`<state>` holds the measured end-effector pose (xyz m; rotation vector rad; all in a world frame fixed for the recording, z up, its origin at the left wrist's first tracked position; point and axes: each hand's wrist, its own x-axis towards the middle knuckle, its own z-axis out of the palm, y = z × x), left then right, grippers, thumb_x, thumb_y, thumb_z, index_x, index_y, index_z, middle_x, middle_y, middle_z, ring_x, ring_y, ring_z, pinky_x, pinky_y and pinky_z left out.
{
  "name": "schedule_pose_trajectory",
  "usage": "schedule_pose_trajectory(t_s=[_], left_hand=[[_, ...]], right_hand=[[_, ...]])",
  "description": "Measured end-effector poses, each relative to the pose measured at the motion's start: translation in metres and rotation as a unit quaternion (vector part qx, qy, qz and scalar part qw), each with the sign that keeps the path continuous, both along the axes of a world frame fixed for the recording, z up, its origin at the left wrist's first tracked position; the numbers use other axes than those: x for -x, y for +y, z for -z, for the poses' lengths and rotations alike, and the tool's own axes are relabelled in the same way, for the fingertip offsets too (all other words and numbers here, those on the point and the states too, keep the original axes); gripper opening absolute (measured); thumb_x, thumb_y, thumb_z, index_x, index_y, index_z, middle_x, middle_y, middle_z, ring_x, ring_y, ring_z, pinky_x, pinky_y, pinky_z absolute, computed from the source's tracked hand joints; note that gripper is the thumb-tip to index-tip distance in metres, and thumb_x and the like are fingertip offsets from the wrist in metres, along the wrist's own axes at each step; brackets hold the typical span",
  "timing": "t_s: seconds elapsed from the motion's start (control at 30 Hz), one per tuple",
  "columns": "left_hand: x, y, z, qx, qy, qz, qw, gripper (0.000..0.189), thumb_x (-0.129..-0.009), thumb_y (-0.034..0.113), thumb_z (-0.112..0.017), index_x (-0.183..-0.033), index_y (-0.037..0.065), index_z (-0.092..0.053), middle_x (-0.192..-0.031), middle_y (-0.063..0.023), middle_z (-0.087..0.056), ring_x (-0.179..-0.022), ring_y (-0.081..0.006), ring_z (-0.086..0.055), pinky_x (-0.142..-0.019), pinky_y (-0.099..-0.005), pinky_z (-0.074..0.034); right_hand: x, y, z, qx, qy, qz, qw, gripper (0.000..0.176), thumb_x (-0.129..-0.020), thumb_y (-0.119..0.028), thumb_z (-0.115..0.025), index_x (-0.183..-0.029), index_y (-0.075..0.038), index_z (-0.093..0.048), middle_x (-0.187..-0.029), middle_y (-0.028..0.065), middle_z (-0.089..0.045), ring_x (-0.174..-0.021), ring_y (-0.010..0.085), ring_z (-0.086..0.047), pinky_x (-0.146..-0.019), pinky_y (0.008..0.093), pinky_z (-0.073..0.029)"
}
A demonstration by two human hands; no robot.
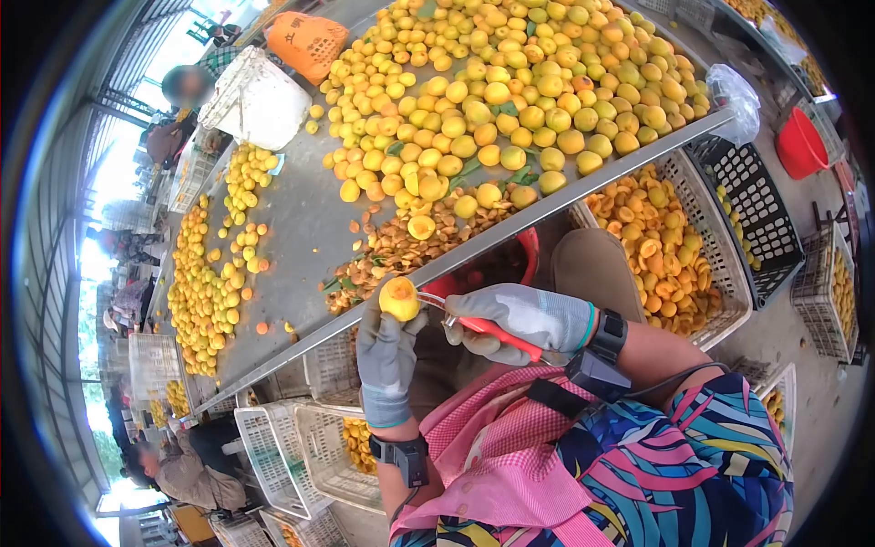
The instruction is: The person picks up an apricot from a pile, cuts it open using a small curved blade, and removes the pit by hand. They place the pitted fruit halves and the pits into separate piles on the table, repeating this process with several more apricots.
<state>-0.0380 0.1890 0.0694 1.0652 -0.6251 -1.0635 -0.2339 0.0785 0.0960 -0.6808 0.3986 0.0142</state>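
At a long sorting table (301,219), my gloved left hand (387,351) holds one yellow fruit (399,298) up at the metal edge, just above my lap. The fruit sits at the tips of my fingers (383,321), which close around its lower half and leave the top bare. My right hand (519,319), also in a grey glove, is wrapped tight around a red-handled tool (492,335). The tool's thin metal end reaches across to the fruit and meets it at the side; whether it has entered the flesh I cannot tell.

The fruit looks small and light, with a smooth skin and, I judge, soft flesh around a hard stone. It would bruise under a hard squeeze and could slip in a wet glove. The surest hold, by my reckoning, is a loose cradle around its belly with thumb and fingertips, as my left hand has it, keeping the top open to the tool.

Behind my hands a great pile of whole fruit (510,82) covers the far end of the table, with a smaller heap of brownish scraps (401,242) near the edge. A white crate (729,301) to my right holds opened halves, beside a black crate (756,201) and a red bucket (800,144). A pink apron (510,428) covers my lap. Another person (182,465) bends low beside stacked white baskets (273,456) at the lower left.
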Motion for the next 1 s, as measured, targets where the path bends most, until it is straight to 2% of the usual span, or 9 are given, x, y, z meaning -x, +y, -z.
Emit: schedule_pose_trajectory(t_s=[0.17,0.23,0.33,0.47,0.63,0.73,0.83,0.93,1.0], left_hand=[[-0.003,-0.007,0.013,0.068,-0.112,-0.006,0.991,0.062,-0.086,0.024,-0.072,-0.134,0.000,-0.040,-0.123,-0.0108,-0.055,-0.108,-0.0188,-0.056,-0.092,-0.0319,-0.049],[0.002,-0.009,0.016,0.064,-0.225,-0.065,0.970,0.058,-0.084,0.019,-0.073,-0.130,0.000,-0.043,-0.122,-0.0104,-0.055,-0.107,-0.0174,-0.056,-0.090,-0.0291,-0.049],[0.012,-0.010,0.012,0.059,-0.258,-0.080,0.961,0.063,-0.083,0.016,-0.073,-0.135,0.000,-0.040,-0.122,-0.0105,-0.055,-0.105,-0.0169,-0.057,-0.088,-0.0283,-0.050],[0.014,-0.008,0.017,0.024,-0.272,-0.088,0.958,0.070,-0.085,0.017,-0.072,-0.141,0.001,-0.033,-0.123,-0.0109,-0.054,-0.104,-0.0178,-0.058,-0.087,-0.0304,-0.051],[0.019,-0.005,-0.001,-0.027,-0.045,-0.018,0.998,0.074,-0.087,0.022,-0.069,-0.145,0.001,-0.028,-0.124,-0.0113,-0.054,-0.105,-0.0192,-0.059,-0.085,-0.0306,-0.053],[0.020,-0.004,-0.002,0.007,-0.009,-0.010,1.000,0.075,-0.087,0.023,-0.070,-0.145,0.001,-0.028,-0.124,-0.0112,-0.054,-0.104,-0.0192,-0.060,-0.084,-0.0297,-0.053],[0.014,-0.002,0.005,-0.009,-0.053,-0.018,0.998,0.074,-0.086,0.023,-0.071,-0.144,0.000,-0.031,-0.124,-0.0104,-0.055,-0.105,-0.0184,-0.059,-0.085,-0.0296,-0.053],[0.012,-0.003,0.015,-0.004,-0.135,-0.035,0.990,0.070,-0.085,0.019,-0.072,-0.141,-0.001,-0.035,-0.124,-0.0099,-0.055,-0.106,-0.0175,-0.058,-0.087,-0.0297,-0.052],[0.014,-0.004,0.017,0.002,-0.175,-0.049,0.983,0.068,-0.084,0.017,-0.073,-0.140,-0.001,-0.037,-0.125,-0.0098,-0.055,-0.107,-0.0175,-0.058,-0.088,-0.0303,-0.052]], right_hand=[[0.000,-0.001,-0.003,-0.017,0.019,-0.012,1.000,0.039,-0.099,-0.043,-0.044,-0.093,-0.006,-0.057,-0.059,-0.0054,-0.048,-0.042,0.0035,-0.040,-0.036,0.0184,-0.029],[-0.001,-0.001,-0.004,-0.014,0.026,-0.008,1.000,0.039,-0.099,-0.043,-0.045,-0.093,-0.006,-0.057,-0.059,-0.0053,-0.048,-0.041,0.0037,-0.039,-0.036,0.0183,-0.029],[-0.005,-0.001,0.002,-0.054,0.034,-0.001,0.998,0.039,-0.098,-0.043,-0.046,-0.093,-0.006,-0.057,-0.059,-0.0052,-0.049,-0.041,0.0038,-0.040,-0.035,0.0182,-0.029],[-0.005,-0.003,0.004,-0.059,0.029,0.007,0.998,0.039,-0.098,-0.043,-0.047,-0.093,-0.006,-0.057,-0.059,-0.0050,-0.049,-0.041,0.0039,-0.041,-0.035,0.0180,-0.029],[0.000,-0.003,0.001,-0.012,0.002,0.019,1.000,0.038,-0.099,-0.042,-0.046,-0.093,-0.006,-0.057,-0.059,-0.0051,-0.050,-0.041,0.0038,-0.041,-0.035,0.0178,-0.030],[0.001,-0.004,0.002,-0.032,0.010,-0.002,0.999,0.038,-0.099,-0.041,-0.045,-0.093,-0.006,-0.057,-0.060,-0.0053,-0.050,-0.042,0.0037,-0.041,-0.035,0.0179,-0.030],[-0.001,-0.003,0.009,-0.025,0.002,-0.015,1.000,0.044,-0.094,-0.051,-0.051,-0.091,-0.007,-0.056,-0.059,-0.0034,-0.052,-0.039,0.0061,-0.044,-0.033,0.0188,-0.033],[0.001,0.000,0.004,-0.044,0.017,0.000,0.999,0.038,-0.099,-0.040,-0.046,-0.093,-0.005,-0.057,-0.061,-0.0052,-0.051,-0.042,0.0031,-0.043,-0.036,0.0170,-0.031],[0.001,0.001,0.004,-0.044,0.005,0.004,0.999,0.038,-0.098,-0.041,-0.047,-0.092,-0.005,-0.057,-0.061,-0.0052,-0.051,-0.042,0.0030,-0.043,-0.036,0.0168,-0.031]])
